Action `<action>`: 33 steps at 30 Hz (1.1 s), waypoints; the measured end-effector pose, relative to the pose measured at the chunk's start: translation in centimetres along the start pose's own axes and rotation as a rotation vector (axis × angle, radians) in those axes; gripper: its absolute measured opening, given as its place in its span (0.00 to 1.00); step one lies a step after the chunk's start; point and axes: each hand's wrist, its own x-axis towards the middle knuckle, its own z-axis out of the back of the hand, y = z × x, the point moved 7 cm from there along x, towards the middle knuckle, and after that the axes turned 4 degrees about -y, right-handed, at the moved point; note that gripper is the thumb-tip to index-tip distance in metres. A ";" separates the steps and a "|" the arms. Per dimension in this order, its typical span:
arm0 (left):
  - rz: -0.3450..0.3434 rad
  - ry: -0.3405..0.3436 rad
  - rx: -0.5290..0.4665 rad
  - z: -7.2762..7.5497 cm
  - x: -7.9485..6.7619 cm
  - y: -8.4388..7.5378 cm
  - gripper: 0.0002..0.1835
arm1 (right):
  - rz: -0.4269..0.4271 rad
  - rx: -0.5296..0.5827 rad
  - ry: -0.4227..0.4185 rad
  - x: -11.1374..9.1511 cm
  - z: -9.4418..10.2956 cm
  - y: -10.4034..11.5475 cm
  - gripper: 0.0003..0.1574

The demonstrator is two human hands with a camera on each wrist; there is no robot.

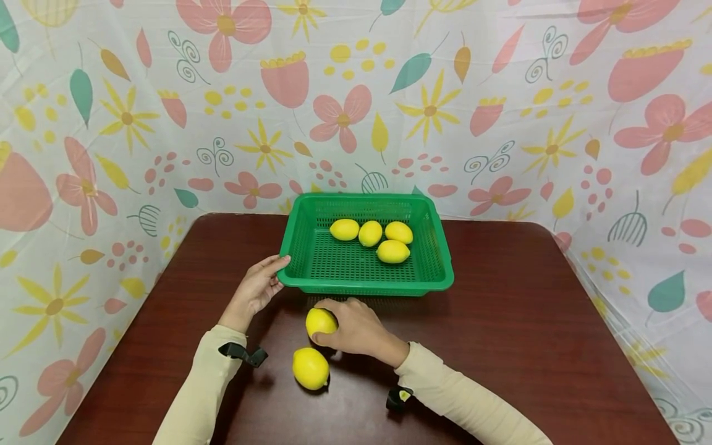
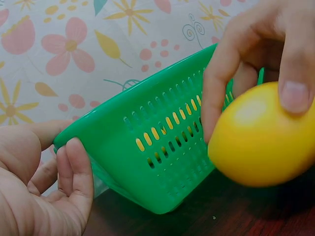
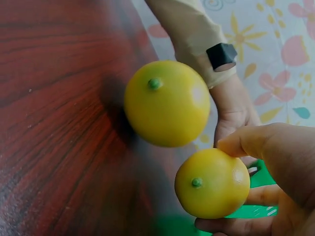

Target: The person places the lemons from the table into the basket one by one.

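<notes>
My right hand (image 1: 358,327) holds a lemon (image 1: 320,324) between thumb and fingers, just in front of the green basket (image 1: 367,285). In the right wrist view the held lemon (image 3: 211,184) shows its green stem end. My left hand (image 1: 258,287) grips the basket's near left corner, thumb on the rim and fingers curled beneath it, as the left wrist view shows at the rim (image 2: 74,132). A second lemon (image 1: 311,369) lies on the table nearer to me. Inside the basket, toward the back and right, several lemons (image 1: 393,251) lie together.
The dark red-brown table (image 1: 500,346) extends to both sides of the basket. A flower-patterned cloth (image 1: 356,80) hangs behind the table and along its sides. Black straps (image 1: 242,353) are on both wrists.
</notes>
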 end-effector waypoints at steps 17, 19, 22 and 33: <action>-0.008 0.029 0.017 -0.2 -0.4 -0.3 0.21 | 0.127 -0.041 0.064 -1.8 4.7 4.0 0.33; -0.009 0.031 0.016 -0.1 -0.4 -0.3 0.22 | 0.149 -0.027 0.078 -1.9 5.5 4.4 0.33; -0.009 0.029 0.018 -0.1 -0.4 -0.2 0.23 | 0.195 0.004 0.089 -1.9 6.8 5.0 0.32; -0.009 0.031 -0.007 -0.2 -0.4 -0.3 0.18 | 0.164 0.051 0.176 -0.7 10.6 4.1 0.33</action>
